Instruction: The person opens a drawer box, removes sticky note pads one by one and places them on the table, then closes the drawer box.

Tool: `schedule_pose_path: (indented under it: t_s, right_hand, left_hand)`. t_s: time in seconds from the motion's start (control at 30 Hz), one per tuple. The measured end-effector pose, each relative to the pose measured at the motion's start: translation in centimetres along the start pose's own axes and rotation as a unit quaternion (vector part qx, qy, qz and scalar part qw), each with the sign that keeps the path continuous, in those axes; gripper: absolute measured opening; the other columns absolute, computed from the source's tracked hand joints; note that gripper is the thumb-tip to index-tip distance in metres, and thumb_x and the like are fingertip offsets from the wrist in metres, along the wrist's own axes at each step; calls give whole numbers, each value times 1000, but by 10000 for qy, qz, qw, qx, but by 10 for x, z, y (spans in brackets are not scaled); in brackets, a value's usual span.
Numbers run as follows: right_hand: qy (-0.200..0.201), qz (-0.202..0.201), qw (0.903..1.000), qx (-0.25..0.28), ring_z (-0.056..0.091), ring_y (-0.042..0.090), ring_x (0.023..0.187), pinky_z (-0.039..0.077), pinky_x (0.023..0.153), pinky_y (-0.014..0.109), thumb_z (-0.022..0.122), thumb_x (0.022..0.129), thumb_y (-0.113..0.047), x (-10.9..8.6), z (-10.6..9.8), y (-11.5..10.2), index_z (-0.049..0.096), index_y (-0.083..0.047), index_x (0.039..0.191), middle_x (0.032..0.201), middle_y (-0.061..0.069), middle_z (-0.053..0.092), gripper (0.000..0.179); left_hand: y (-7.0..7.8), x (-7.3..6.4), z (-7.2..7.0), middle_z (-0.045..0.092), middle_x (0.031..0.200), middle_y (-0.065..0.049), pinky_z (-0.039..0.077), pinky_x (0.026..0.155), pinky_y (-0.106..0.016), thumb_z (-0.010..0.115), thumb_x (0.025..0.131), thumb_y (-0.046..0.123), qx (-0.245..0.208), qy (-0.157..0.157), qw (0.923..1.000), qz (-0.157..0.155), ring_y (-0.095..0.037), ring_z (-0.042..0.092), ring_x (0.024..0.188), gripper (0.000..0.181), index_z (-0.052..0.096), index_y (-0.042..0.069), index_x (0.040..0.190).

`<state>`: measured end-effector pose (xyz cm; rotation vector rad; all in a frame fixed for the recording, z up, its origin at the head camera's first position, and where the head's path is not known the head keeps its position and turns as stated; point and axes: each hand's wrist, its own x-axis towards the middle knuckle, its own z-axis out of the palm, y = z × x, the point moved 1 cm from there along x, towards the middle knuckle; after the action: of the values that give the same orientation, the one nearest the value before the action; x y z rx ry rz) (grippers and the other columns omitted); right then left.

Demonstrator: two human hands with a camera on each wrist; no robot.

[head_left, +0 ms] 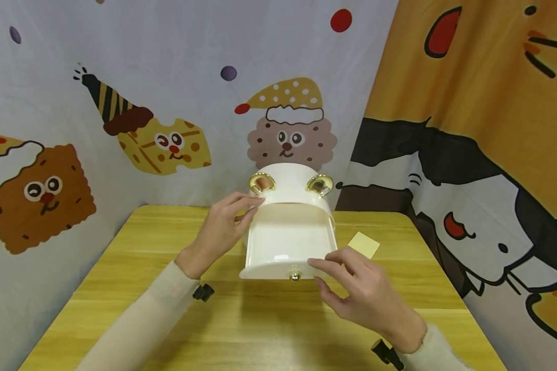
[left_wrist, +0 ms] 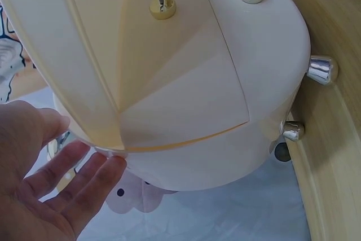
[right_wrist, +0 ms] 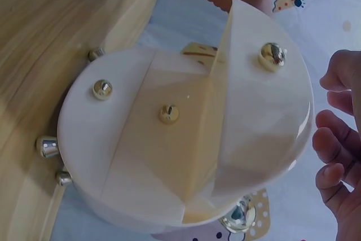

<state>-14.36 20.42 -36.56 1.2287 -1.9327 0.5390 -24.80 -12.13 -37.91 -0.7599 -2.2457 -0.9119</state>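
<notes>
A white rounded drawer box (head_left: pixel 290 183) with gold ear-shaped rings on top stands on the table. Its top drawer (head_left: pixel 265 269) is pulled out and looks bare inside; a gold knob (right_wrist: pixel 272 56) sits on that drawer's front. Below it, the middle drawer (right_wrist: pixel 146 150) and the bottom part (left_wrist: pixel 276 26) are flush, each with a gold knob. My left hand (head_left: pixel 220 226) touches the box's left side near the ear, fingers extended. Beside the drawer front's right end is my right hand (head_left: pixel 359 288), fingers loosely bent; the right wrist view shows them apart from the drawer and holding nothing.
A yellow paper square (head_left: pixel 364 244) lies on the wooden table (head_left: pixel 167 319), right of the box. Silvery feet (left_wrist: pixel 321 70) raise the box off the tabletop. Behind the table hangs a printed cartoon curtain (head_left: pixel 190 77).
</notes>
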Motion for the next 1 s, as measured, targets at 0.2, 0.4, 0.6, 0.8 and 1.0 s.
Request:
schedule_pose_path:
  t_s: [0.2,0.4,0.6,0.8,1.0]
  right_hand:
    - [33,-234,9997,63,59,8,75,47,62,13,68,114,-24,1,7,-4,87,-9,128,99,2,75,28]
    - [26,-555,9985,-24,69,7,73,56,62,15,69,112,-18,1,16,-9,88,-9,122,97,-2,79,23]
    - [-173,-720,9972,-91,76,7,69,62,62,18,67,115,-19,-5,27,-12,86,-12,125,91,-6,82,22]
    - [-241,-748,9968,-108,65,-2,61,49,55,7,67,116,-20,-9,37,-13,84,-13,127,85,-11,78,22]
    - [-267,-677,9972,-145,59,-4,57,45,53,5,65,117,-18,-9,41,-15,84,-13,128,85,-11,77,23]
  left_hand:
    - [0,0,0,85,127,-12,73,80,-33,85,106,2,19,62,10000,68,-27,85,106,29,87,8,134]
    - [1,0,-1,85,126,-12,73,79,-33,84,107,4,53,57,10000,61,-26,84,103,28,87,9,135]
    - [1,-3,-2,85,125,-12,72,79,-32,85,107,4,46,27,10000,10,-25,84,99,28,87,9,134]
    - [0,-2,-2,85,126,-12,72,78,-32,84,107,5,68,28,9999,83,-26,84,103,27,88,10,134]
    - [0,-2,-2,84,127,-12,72,80,-31,84,108,5,50,-40,10000,57,-27,85,106,28,87,10,135]
